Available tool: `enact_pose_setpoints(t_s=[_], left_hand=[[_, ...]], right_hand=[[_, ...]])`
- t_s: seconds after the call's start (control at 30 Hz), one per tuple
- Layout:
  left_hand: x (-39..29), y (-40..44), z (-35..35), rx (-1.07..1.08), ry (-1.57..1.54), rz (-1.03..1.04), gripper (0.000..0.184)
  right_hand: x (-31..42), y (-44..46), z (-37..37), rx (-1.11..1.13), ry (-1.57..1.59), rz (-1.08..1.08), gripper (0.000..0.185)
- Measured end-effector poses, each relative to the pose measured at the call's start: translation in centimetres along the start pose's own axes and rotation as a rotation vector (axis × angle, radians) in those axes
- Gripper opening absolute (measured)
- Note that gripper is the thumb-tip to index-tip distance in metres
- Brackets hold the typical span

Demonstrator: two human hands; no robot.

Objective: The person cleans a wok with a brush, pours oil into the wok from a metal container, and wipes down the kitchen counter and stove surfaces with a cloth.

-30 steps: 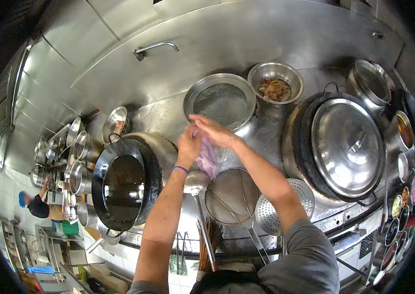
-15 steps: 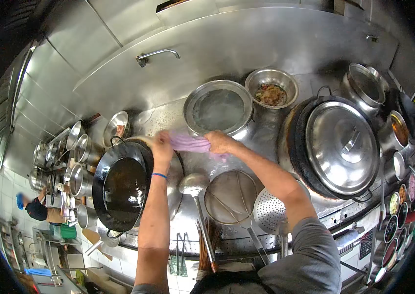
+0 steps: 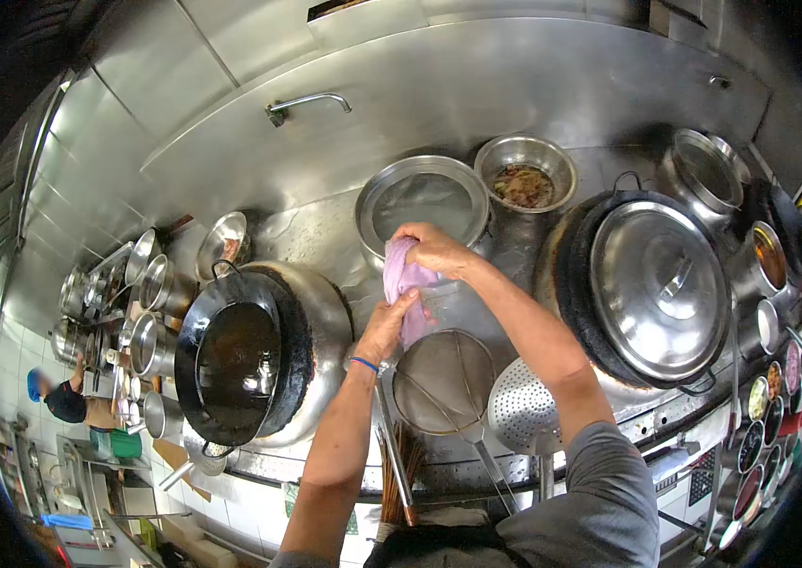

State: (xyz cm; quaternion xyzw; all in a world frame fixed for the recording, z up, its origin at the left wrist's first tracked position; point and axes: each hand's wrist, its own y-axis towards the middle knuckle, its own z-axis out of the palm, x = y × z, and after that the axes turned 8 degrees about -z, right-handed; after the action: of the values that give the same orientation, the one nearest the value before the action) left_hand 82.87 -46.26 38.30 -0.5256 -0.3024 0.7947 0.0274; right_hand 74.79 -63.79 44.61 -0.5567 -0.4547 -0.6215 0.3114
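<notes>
A pinkish-purple cloth (image 3: 403, 270) is bunched between my two hands over the steel counter, in front of a water-filled pot (image 3: 370, 204). My right hand (image 3: 436, 252) grips its upper part from the far side. Lower and nearer to me, my left hand (image 3: 384, 329) is closed on the cloth's lower part, thumb up. Below the hands lie a wire-mesh strainer (image 3: 443, 388) and a ladle (image 3: 391, 445), its bowl mostly hidden by my left hand. A perforated skimmer (image 3: 522, 407) rests to the right of the strainer.
At left, a black wok (image 3: 194, 364) holding dark liquid sits on a burner ring. A lidded wok (image 3: 652, 284) stands at right. Behind is a bowl of food scraps (image 3: 562, 180) and a wall tap (image 3: 311, 101). Small ingredient pots line the right; another person (image 3: 68, 402) stands far left.
The cloth was stretched sideways between my hands; now it is gathered upright. My left hand has moved right and toward me, and my right hand slightly up.
</notes>
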Motion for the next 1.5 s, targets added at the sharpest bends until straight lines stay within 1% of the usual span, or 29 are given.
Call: enact_pose_setpoints(t_s=[0.03,0.07,0.17,0.2,0.23,0.27,0.3,0.33,0.37,0.4,0.43,0.47,0.5,0.57,0.6,0.63,0.7,0.8,0.83,0.9,0.93,1.03,1.07,1.17,1.27,1.37,1.4,1.47,1.5], left_hand=[[0.3,0.2,-0.3,-0.012,-0.013,-0.033,0.058],[0.6,0.4,-0.5,-0.023,-0.024,-0.068,0.065],[-0.1,-0.7,1.2,0.162,-0.335,0.108,0.082],[-0.7,-1.0,1.7,0.272,-0.519,0.071,0.090],[-0.9,-0.6,1.6,0.212,-0.618,0.024,0.089],[-1.0,-0.3,1.4,0.151,-0.716,-0.022,0.088],[-1.0,0.0,1.1,0.091,-0.812,-0.067,0.087],[-0.3,0.6,0.2,0.144,-0.810,-0.016,0.069],[0.8,2.1,-1.5,0.167,-0.820,-0.036,0.062],[2.2,4.2,-3.7,0.190,-0.829,-0.061,0.054],[2.3,4.5,-3.9,0.209,-0.837,-0.090,0.047],[2.7,4.4,-4.2,0.066,-0.737,-0.049,0.032],[3.0,4.5,-4.7,0.077,-0.775,-0.093,0.029],[3.0,5.2,-5.7,0.103,-0.858,-0.163,0.026],[1.4,3.9,-3.7,-0.024,-0.863,-0.172,0.024],[1.2,4.1,-3.8,-0.008,-0.882,-0.181,0.025],[1.1,4.5,-3.7,0.027,-0.918,-0.207,0.026],[2.3,6.7,-3.9,0.108,-0.859,-0.042,0.028],[1.4,6.0,-2.7,0.055,-0.872,-0.129,0.026],[-0.5,4.8,-0.9,-0.056,-0.890,-0.305,0.023],[-0.7,5.3,-1.1,0.024,-0.919,-0.355,0.020],[-2.3,5.6,1.2,-0.077,-0.869,-0.221,0.019],[-1.6,6.5,0.6,-0.132,-0.850,-0.177,0.018],[1.6,11.6,-5.2,0.088,-1.050,-0.465,0.014],[3.4,11.4,-6.8,0.298,-0.909,-0.346,0.018],[1.7,8.3,-5.1,0.456,-0.883,-0.374,0.021],[1.0,7.6,-3.9,0.268,-0.826,-0.333,0.024],[0.1,7.0,-1.4,-0.102,-0.702,-0.246,0.028],[-0.3,6.6,-0.9,-0.120,-0.658,-0.227,0.028]], right_hand=[[-0.2,0.1,-0.1,-0.047,0.036,-0.017,0.039],[-0.5,0.1,0.0,-0.083,-0.016,-0.084,0.039],[-2.0,-1.1,1.1,-0.224,-0.219,-0.304,0.042],[-3.6,-1.5,2.1,-0.284,-0.318,-0.397,0.044],[-4.1,-2.2,3.1,-0.341,-0.417,-0.491,0.045],[-4.5,-3.1,3.9,-0.234,-0.415,-0.501,0.048],[-4.4,-3.8,4.1,-0.049,-0.396,-0.472,0.047],[-4.4,-4.3,4.0,0.136,-0.375,-0.442,0.046],[-4.3,-4.8,3.7,0.319,-0.352,-0.408,0.044],[-3.4,-4.9,3.0,0.437,-0.353,-0.481,0.036],[-3.4,-3.9,2.2,0.407,-0.355,-0.360,0.031],[-3.3,-2.6,1.1,0.377,-0.351,-0.238,0.026],[-3.3,-1.1,0.0,0.350,-0.345,-0.116,0.023],[-7.3,3.2,-2.5,-0.038,-0.550,-0.073,0.027],[-8.4,4.9,-3.8,-0.256,-0.732,-0.155,0.028],[-9.3,6.2,-4.7,-0.480,-0.910,-0.236,0.029],[-11.4,8.0,-5.8,-0.399,-0.501,0.034,0.032],[-14.3,9.4,-6.9,-0.259,0.117,0.426,0.037],[-14.5,9.4,-6.8,-0.204,0.325,0.552,0.038],[-14.0,8.7,-6.4,0.195,0.498,0.550,0.038],[-12.7,8.2,-6.0,0.397,0.579,0.541,0.037],[-7.9,6.0,-1.9,0.471,0.294,0.374,0.031],[-7.0,5.7,-1.6,0.547,0.213,0.332,0.025],[-4.7,6.5,-2.9,0.325,-0.206,0.303,0.028],[-8.5,8.9,-6.3,-0.098,-0.784,0.001,0.031],[-12.5,8.0,-6.6,-0.665,-1.130,-0.069,0.034],[-15.6,9.4,-7.9,-0.471,-0.889,0.094,0.038],[-15.9,8.8,-8.0,-0.140,-0.020,0.364,0.040],[-16.0,8.4,-7.6,0.035,0.418,0.479,0.041]])
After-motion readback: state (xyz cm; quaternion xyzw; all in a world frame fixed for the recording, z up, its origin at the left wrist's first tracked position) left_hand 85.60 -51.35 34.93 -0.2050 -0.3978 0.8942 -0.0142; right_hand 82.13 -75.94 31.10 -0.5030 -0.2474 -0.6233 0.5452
